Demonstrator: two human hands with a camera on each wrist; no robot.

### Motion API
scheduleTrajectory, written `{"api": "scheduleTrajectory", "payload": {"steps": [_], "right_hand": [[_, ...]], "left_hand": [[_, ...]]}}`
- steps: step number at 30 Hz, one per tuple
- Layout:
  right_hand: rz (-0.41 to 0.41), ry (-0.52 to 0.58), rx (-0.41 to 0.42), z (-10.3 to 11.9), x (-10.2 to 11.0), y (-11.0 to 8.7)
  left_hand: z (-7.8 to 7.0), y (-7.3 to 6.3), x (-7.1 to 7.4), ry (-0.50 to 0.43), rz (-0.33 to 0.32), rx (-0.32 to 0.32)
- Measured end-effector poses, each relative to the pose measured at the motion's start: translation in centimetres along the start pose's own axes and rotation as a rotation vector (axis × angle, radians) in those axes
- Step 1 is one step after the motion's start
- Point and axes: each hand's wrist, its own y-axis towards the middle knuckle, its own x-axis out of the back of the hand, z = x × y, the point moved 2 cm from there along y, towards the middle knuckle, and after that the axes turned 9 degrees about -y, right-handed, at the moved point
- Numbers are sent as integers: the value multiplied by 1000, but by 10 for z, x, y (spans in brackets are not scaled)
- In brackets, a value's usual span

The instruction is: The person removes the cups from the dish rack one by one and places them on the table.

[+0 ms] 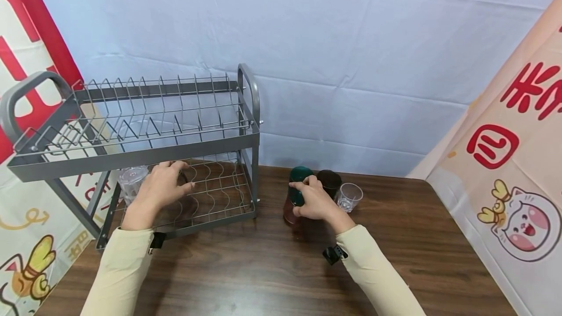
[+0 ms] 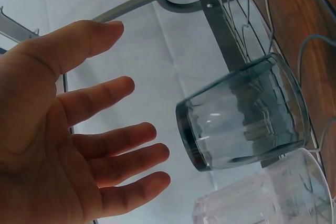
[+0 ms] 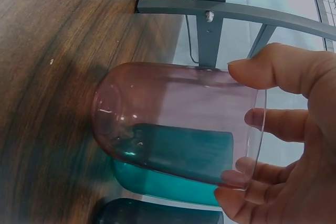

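Observation:
My left hand (image 1: 160,187) is inside the lower tier of the dish rack, fingers spread and apart from a grey-blue glass (image 2: 241,114). That glass stands upside down on the wires, beside an upturned clear glass (image 2: 262,195). At the right, my right hand (image 1: 313,199) holds a pink glass (image 3: 173,98) near its rim, thumb on one side and fingers on the other. The pink glass stands upright at the table. Close behind it are a teal glass (image 1: 300,173) and a dark glass (image 1: 330,182). A small clear glass (image 1: 350,197) is to their right.
The two-tier grey dish rack (image 1: 136,157) takes up the left of the wooden table (image 1: 272,272). Its upper tier overhangs my left hand. A pale cloth (image 1: 329,62) hangs along the back edge, and printed banners flank both sides.

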Motion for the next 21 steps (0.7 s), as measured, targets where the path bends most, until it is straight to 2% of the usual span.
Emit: {"api": "scheduleTrajectory", "payload": {"steps": [21], "right_hand": [[-10, -33, -2, 1, -2, -3]], "left_hand": [[25, 9, -4, -9, 51, 83]]}}
